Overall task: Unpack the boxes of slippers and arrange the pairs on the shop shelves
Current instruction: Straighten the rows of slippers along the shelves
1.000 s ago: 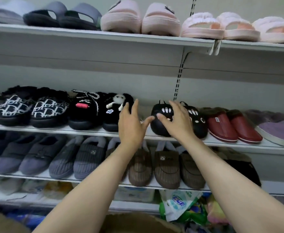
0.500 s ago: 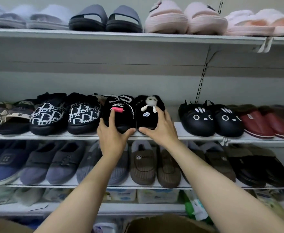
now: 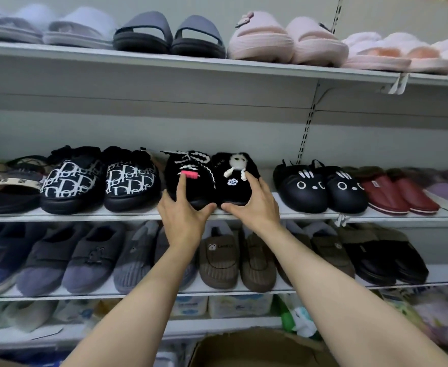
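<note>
- Left hand (image 3: 184,217) cupped round the toe of the black fuzzy slipper with the pink tag (image 3: 188,178): forefinger laid up the top beside the tag, thumb hooked under the front edge.
- Right hand (image 3: 254,207) cupped round the toe of the matching black slipper with the small white doll (image 3: 234,178): fingers over its outer side, thumb at the sole's front edge.
- Thumbs nearly meeting, just apart, between the two toes.
- Both slippers side by side, touching, at the front of the middle shelf (image 3: 85,215), toes outward.
- Left of them: black slippers with white lettering (image 3: 98,181). Right: black cat-face pair (image 3: 321,185), then dark red pair (image 3: 397,190).
- Upper shelf (image 3: 164,59): grey slides (image 3: 170,35), pink plush pairs (image 3: 286,41).
- Lower shelf (image 3: 442,278): grey and brown closed slippers (image 3: 236,258).
- Bottom edge: open cardboard box (image 3: 257,348).
</note>
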The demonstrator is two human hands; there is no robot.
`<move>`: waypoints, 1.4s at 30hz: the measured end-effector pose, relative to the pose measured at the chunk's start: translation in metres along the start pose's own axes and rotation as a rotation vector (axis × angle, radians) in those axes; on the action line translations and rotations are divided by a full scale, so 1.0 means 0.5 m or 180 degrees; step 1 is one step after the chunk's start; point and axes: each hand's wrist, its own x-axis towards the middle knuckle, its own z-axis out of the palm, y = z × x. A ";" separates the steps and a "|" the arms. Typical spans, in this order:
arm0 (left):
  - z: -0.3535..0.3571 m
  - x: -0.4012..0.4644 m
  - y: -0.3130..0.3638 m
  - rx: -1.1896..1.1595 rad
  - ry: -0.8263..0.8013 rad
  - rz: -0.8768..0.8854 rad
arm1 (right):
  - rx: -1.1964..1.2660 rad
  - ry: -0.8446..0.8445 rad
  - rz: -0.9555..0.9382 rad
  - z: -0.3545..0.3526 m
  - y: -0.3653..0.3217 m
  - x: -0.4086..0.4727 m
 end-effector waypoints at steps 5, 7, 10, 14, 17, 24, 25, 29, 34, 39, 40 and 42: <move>0.023 -0.024 0.020 -0.0127 -0.0015 0.0065 | 0.0092 0.0071 0.0010 -0.030 0.038 -0.015; 0.035 -0.030 0.030 -0.0162 -0.0035 0.0071 | 0.0099 0.0023 0.0013 -0.041 0.052 -0.010; 0.053 -0.032 0.036 -0.0156 -0.0021 0.0084 | 0.0110 -0.0056 -0.0016 -0.046 0.071 0.002; 0.061 -0.029 0.030 -0.0152 0.0010 0.0108 | 0.0159 -0.0007 -0.0088 -0.032 0.084 0.007; 0.066 -0.028 0.028 -0.0064 0.0054 0.0052 | 0.0120 -0.0107 -0.0132 -0.030 0.085 0.012; -0.010 0.010 0.018 -0.0009 0.0143 0.0263 | -0.0162 0.0289 -0.0183 -0.049 0.004 0.017; -0.037 0.026 0.004 0.0056 0.0239 0.0307 | -0.0159 0.0381 -0.0348 -0.041 -0.030 0.017; -0.157 0.088 -0.080 0.0374 0.0486 0.0334 | 0.0053 0.0184 -0.0776 0.030 -0.184 0.006; -0.300 0.159 -0.227 0.0749 0.0629 0.0225 | 0.0197 -0.0454 -0.0800 0.170 -0.338 -0.024; -0.362 0.204 -0.334 0.0556 0.0060 0.0056 | 0.0106 -0.0509 -0.0420 0.270 -0.411 -0.038; -0.364 0.208 -0.347 0.0498 -0.0035 0.0077 | 0.0055 -0.0478 -0.0346 0.283 -0.416 -0.043; -0.366 0.212 -0.364 0.0403 -0.0138 0.0140 | -0.0070 -0.0344 -0.0262 0.304 -0.421 -0.050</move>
